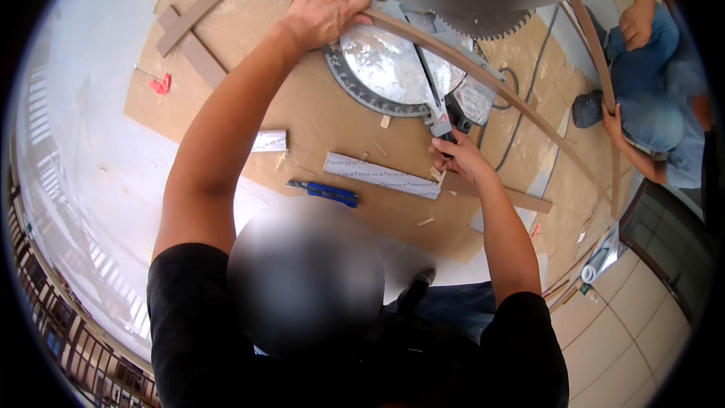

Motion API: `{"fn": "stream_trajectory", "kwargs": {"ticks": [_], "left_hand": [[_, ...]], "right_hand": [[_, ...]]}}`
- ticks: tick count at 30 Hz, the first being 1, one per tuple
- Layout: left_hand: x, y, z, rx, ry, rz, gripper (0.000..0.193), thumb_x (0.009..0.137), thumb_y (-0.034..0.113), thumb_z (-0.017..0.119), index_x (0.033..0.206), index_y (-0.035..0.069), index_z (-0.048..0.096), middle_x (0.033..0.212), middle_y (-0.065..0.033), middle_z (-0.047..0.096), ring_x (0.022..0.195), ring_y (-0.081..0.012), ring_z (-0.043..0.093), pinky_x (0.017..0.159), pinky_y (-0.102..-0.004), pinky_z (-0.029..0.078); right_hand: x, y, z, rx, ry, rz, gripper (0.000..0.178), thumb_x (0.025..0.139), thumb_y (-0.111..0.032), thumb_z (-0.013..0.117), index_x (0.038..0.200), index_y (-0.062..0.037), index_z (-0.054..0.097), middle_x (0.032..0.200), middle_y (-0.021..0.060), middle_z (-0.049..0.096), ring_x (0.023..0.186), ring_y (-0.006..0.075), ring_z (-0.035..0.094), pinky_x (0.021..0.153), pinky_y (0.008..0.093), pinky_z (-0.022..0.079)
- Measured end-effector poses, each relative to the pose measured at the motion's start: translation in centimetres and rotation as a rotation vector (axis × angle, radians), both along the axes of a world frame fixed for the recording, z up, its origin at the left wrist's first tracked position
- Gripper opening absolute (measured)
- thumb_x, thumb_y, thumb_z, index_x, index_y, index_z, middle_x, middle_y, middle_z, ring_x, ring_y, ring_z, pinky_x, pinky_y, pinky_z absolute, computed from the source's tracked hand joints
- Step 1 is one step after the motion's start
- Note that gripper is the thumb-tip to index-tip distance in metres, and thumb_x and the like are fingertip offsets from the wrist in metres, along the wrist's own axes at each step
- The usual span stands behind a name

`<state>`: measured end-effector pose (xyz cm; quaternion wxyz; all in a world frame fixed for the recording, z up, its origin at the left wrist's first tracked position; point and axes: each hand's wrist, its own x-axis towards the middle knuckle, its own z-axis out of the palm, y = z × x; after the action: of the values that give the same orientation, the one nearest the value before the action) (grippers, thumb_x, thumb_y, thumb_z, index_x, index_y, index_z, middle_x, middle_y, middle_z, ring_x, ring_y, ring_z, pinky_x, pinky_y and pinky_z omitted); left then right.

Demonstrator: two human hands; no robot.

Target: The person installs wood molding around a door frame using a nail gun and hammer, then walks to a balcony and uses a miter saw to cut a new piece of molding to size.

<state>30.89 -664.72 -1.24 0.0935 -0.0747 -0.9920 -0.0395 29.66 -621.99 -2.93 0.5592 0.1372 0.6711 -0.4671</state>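
Note:
A long brown strip (445, 49) lies across the round metal table (370, 57) of a miter saw and bends in the fisheye view. My left hand (328, 11) is closed over the strip near the saw's left side, fingers wrapped on its far edge. My right hand (462, 157) grips the miter saw handle (445, 130) at the front of the turntable; some of its fingers are hidden. The toothed saw blade (495, 26) stands above and behind the strip, to the right of my left hand. A blurred patch covers part of the saw head.
A blue utility knife (323, 193) and a printed white offcut (384, 175) lie on cardboard (302, 106). Brown pieces (189, 26) lie crossed at left, near a red scrap (160, 85). At right, a crouching person (649, 106) holds another strip (600, 60). A cable (529, 83) runs between.

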Motion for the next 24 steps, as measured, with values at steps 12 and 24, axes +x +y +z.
{"fn": "stream_trajectory", "kwargs": {"ticks": [12, 24], "left_hand": [[0.4, 0.3, 0.7, -0.016, 0.116, -0.077, 0.035, 0.094, 0.047, 0.066, 0.109, 0.015, 0.065, 0.115, -0.0042, 0.061, 0.113, -0.0259, 0.056, 0.094, -0.0438, 0.048], [-0.4, 0.7, 0.5, -0.027, -0.027, -0.043, 0.032, 0.096, 0.045, 0.066, 0.110, 0.015, 0.064, 0.117, -0.0057, 0.061, 0.116, -0.0289, 0.056, 0.095, -0.0471, 0.049]], "right_hand": [[8.0, -3.6, -4.5, -0.133, -0.080, -0.282, 0.016, 0.095, -0.012, 0.068, 0.105, -0.0067, 0.055, 0.077, 0.0051, 0.058, 0.052, 0.0127, 0.050, 0.045, 0.0285, 0.035], [16.3, -16.4, -4.2, -0.120, 0.016, -0.669, 0.028, 0.098, -0.022, 0.071, 0.114, -0.0084, 0.053, 0.082, 0.0028, 0.060, 0.056, 0.0138, 0.058, 0.049, 0.0301, 0.044]]}}
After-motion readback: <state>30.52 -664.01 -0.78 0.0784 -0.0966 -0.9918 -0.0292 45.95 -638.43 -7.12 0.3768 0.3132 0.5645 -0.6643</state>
